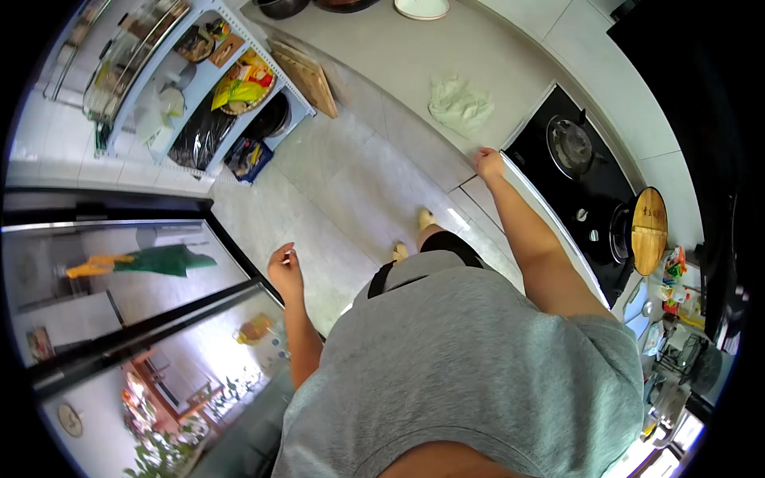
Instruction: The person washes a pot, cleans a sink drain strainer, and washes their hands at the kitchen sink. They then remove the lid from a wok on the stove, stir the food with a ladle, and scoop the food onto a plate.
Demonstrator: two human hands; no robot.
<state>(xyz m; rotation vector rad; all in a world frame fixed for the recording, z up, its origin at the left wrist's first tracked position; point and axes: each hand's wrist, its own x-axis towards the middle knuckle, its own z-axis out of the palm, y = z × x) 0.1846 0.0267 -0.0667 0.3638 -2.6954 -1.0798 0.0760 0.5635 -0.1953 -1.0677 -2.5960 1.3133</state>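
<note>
Over the floor beside the glass door, my left hand (pixel 284 269) is raised with its fingers loosely bent and apart. No object shows in it. My right hand (pixel 488 162) is at the counter's front edge, near the corner of the black gas stove (pixel 570 171). Its fingers are curled in, and whatever they may hold is hidden; I cannot tell whether it touches the edge. Just beyond it, a crumpled pale green plastic bag (pixel 460 105) lies on the grey counter (pixel 374 56). A round wooden lid (pixel 649 231) stands over the stove's nearer burner.
A blue-grey shelf unit (pixel 171 131) with bags and containers stands at the upper left. Wooden boards (pixel 305 78) lean between it and the counter. A dark-framed glass door (pixel 119 342) is on the left. Grey tiled floor (pixel 343 175) runs between. A white dish (pixel 422 8) sits farther along the counter.
</note>
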